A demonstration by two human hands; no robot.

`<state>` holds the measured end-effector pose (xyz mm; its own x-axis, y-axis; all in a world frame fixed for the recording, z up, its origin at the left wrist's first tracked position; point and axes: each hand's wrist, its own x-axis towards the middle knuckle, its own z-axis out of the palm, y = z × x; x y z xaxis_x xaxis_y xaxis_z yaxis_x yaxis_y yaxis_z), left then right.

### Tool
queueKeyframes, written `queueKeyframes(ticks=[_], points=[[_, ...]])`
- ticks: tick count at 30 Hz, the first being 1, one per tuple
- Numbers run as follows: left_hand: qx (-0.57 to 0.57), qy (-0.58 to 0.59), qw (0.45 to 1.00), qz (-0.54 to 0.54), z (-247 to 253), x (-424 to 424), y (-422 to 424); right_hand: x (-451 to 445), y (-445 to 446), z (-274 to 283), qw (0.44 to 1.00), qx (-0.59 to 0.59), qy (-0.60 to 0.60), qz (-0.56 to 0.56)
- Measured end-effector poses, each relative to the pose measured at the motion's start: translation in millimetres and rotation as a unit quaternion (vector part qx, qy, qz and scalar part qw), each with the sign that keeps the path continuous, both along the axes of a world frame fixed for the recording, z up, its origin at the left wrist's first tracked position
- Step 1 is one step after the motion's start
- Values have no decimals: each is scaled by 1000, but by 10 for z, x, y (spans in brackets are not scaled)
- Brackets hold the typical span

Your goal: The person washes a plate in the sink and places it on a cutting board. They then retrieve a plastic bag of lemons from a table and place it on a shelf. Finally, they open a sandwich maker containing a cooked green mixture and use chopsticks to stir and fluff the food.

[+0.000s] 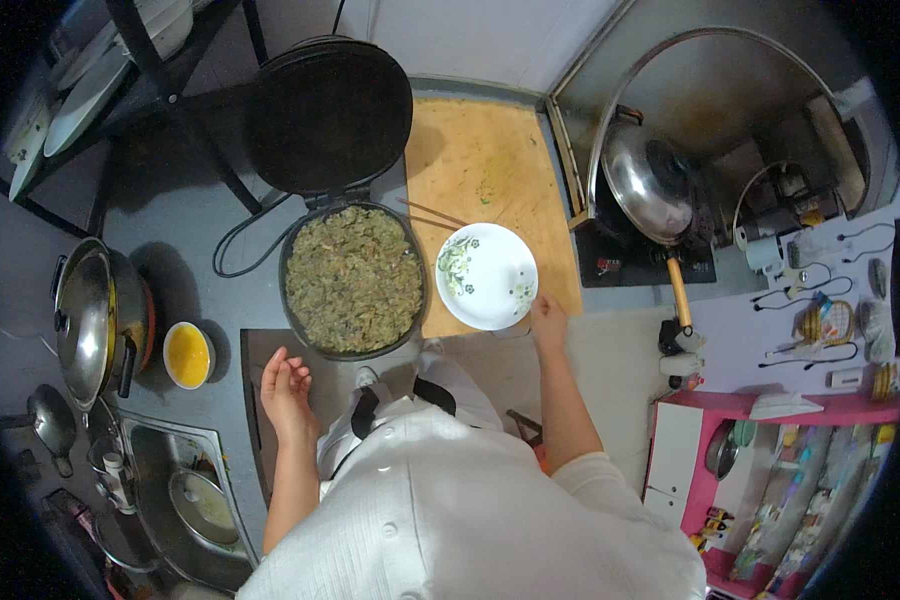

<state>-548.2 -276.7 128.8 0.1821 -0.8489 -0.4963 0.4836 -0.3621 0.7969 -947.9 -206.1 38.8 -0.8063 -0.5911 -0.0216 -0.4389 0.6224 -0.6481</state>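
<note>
My right hand (pixel 549 321) is at the lower right rim of a white plate (pixel 487 277) with a green floral pattern, its fingers on or just beside the edge; I cannot tell how firmly. The plate is above the near part of a wooden cutting board (pixel 480 157). A pair of chopsticks (pixel 431 214) lies partly behind the plate. Left of it, an electric griddle (pixel 328 120) stands with its lid raised, its lower pan filled with a chopped green mixture (pixel 354 281). My left hand (pixel 286 384) hovers near the pan's lower left edge, fingers slightly curled, holding nothing.
A bowl of yellow liquid (pixel 189 355) and a lidded pot (pixel 94 322) are on the left counter, above a sink (pixel 142 465). A lidded wok (pixel 649 187) sits on the cooktop at right. A black rack (pixel 195 142) with dishes rises at upper left. A power cord loops beside the griddle.
</note>
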Motion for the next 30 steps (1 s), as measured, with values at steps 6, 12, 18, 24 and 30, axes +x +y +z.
queueKeyframes(ticks=[6,12,18,24,30], points=[[7,-29,999,40,70,-412,18,-379,-207,-278,993,-44,-98,38],[-2,-27,996,84,117,-733,-10,-615,-119,-167,989,110,-28,92],[11,-33,992,125,129,-1001,74,-729,-1153,435,944,111,63,305],[16,-50,985,166,213,-1113,170,-183,-2218,431,837,192,107,501],[16,-53,974,221,169,-1062,376,-57,-2528,278,774,304,152,535]])
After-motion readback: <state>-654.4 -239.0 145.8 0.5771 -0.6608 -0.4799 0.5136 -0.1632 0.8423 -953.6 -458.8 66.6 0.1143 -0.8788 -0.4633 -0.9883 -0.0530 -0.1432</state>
